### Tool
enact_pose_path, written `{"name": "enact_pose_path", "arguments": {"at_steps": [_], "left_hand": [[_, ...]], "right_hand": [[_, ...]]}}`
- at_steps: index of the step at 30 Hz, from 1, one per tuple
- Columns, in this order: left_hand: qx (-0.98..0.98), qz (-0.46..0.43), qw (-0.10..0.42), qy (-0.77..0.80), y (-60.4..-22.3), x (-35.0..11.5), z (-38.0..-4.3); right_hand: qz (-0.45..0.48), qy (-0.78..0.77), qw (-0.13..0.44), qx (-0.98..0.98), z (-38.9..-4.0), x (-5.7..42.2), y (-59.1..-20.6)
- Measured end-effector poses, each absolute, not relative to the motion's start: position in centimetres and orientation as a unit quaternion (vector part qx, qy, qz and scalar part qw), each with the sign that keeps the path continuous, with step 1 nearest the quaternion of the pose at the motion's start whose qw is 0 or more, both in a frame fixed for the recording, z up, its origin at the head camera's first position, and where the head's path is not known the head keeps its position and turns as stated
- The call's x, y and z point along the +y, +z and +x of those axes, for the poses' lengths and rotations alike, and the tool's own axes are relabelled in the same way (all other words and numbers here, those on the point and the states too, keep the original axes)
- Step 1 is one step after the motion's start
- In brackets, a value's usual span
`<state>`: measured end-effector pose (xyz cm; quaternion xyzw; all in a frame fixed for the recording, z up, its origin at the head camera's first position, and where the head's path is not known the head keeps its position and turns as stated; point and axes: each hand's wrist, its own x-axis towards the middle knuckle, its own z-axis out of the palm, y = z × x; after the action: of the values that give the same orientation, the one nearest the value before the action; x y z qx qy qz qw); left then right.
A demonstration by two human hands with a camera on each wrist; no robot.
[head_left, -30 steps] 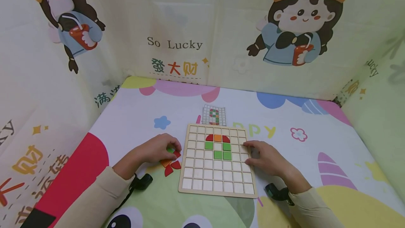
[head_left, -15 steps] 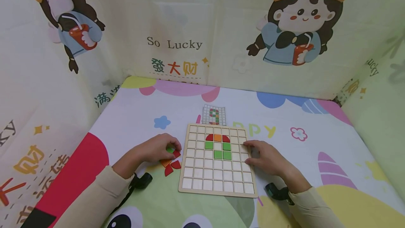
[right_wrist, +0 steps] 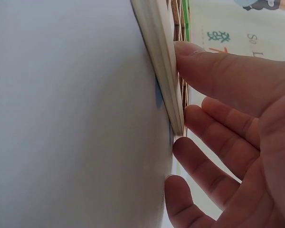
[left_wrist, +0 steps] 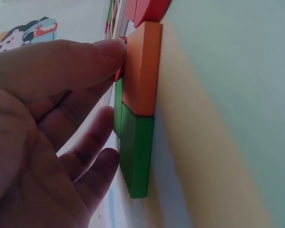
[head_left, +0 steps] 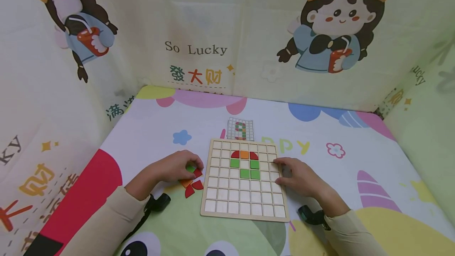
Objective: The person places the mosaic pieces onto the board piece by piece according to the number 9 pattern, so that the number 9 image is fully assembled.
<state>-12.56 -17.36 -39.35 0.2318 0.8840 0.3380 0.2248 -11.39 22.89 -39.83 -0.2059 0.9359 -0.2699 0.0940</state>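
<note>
My left hand (head_left: 179,166) is over a small cluster of loose wooden pieces left of the board. Its thumb and index finger pinch a red piece (head_left: 197,172), mostly hidden by the thumb in the left wrist view. Beside it lie an orange square (left_wrist: 142,69) and a green square (left_wrist: 137,152). My right hand (head_left: 296,175) rests on the right edge of the wooden grid board (head_left: 245,219), thumb and fingertips touching the rim, fingers relaxed. Red quarter-round pieces, an orange square (head_left: 244,155) and several green squares (head_left: 254,174) sit in the board's upper cells.
A small printed pattern card (head_left: 240,129) lies behind the board. Two loose red quarter-round pieces (head_left: 190,191) lie near the board's left edge. A patterned cloth (head_left: 320,137) covers the table, and printed curtains (head_left: 256,23) hang around it.
My left hand shifts very slightly left, and the red piece at its fingertips moves with it. The right hand and the board stay still.
</note>
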Motion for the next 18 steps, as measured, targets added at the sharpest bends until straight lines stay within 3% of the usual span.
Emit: {"name": "enact_pose_path", "arguments": {"at_steps": [18], "left_hand": [[0.894,0.216,0.207,0.332,-39.32,-17.04,-12.44]], "right_hand": [[-0.205,-0.272,0.096,0.935,-11.44,22.86,-39.66]]}}
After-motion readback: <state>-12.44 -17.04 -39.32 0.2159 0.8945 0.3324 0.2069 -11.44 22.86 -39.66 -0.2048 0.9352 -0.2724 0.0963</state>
